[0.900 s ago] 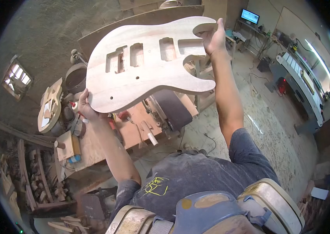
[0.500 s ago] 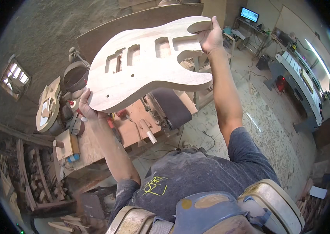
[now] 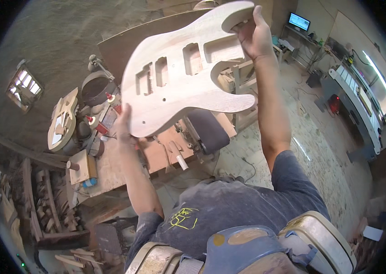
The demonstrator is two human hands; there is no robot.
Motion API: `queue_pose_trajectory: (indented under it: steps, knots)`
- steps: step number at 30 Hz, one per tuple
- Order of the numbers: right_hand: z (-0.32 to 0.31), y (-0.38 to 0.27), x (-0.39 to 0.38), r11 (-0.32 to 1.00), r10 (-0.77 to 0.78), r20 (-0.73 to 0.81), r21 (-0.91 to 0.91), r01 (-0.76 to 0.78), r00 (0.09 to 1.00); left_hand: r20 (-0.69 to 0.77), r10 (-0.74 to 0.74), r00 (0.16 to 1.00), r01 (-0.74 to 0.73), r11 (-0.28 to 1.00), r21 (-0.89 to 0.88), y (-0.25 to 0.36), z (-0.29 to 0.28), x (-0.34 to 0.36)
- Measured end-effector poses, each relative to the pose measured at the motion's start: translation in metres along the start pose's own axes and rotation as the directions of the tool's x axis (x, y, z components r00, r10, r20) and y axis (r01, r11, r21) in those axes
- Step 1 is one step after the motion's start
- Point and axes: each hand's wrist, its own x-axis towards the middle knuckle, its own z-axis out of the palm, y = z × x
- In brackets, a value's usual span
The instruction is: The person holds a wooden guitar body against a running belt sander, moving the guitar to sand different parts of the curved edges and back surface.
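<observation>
A pale, unfinished wooden guitar body [image 3: 179, 82] is held up in front of me, tilted, above the workbench. Several routed cavities and two small holes show in its face. My left hand [image 3: 124, 123] grips the rounded lower end at its edge, with the fingers partly behind the wood. At the opposite end, my right hand [image 3: 254, 39] is wrapped round the body near the upper horn and neck cutout, thumb pointing up. Some of its fingers are hidden behind the wood.
Below lies a cluttered workbench [image 3: 111, 176] with glue bottles [image 3: 97, 125] and a belt sander [image 3: 207, 131]. Another guitar body [image 3: 63, 119] rests at the left. Offcuts fill a rack [image 3: 49, 205] lower left. A long machine [image 3: 362, 109] and a monitor [image 3: 299, 21] stand far right.
Both hands have shifted the guitar body rightward, and its horn end has risen. It is turned more steeply, uncovering glue bottles on the bench behind its lower end.
</observation>
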Motion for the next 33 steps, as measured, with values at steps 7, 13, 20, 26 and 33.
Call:
queue_pose_trajectory:
  steps: [7, 13, 20, 26, 33]
  knots:
    - [0.044, -0.012, -0.004, 0.999, 0.037, 0.406, -0.039, -0.023, 0.913, 0.107, -0.111, 0.988, 0.123, 0.986, -0.114, -0.069, 0.04, -0.011]
    - [0.003, 0.049, -0.066, 0.928, 0.216, 0.019, -0.316, -0.199, 0.976, 0.265, -0.105, 0.959, 0.204, 0.901, -0.382, -0.112, 0.077, -0.02]
    - [-0.009, 0.065, -0.085, 0.512, 0.823, 0.186, 0.169, -0.842, 0.537, 0.44, -0.33, 0.835, 0.531, 0.69, -0.492, -0.121, 0.168, -0.055]
    - [-0.064, 0.1, -0.124, 0.745, 0.604, 0.004, 0.351, -0.567, 0.797, 0.346, -0.598, 0.723, 0.655, 0.753, -0.068, -0.122, 0.157, -0.057]
    - [-0.115, 0.084, -0.154, 0.785, 0.6, -0.277, 0.018, -0.62, 0.751, 0.428, 0.214, 0.878, -0.127, 0.967, -0.222, 0.016, 0.146, -0.011]
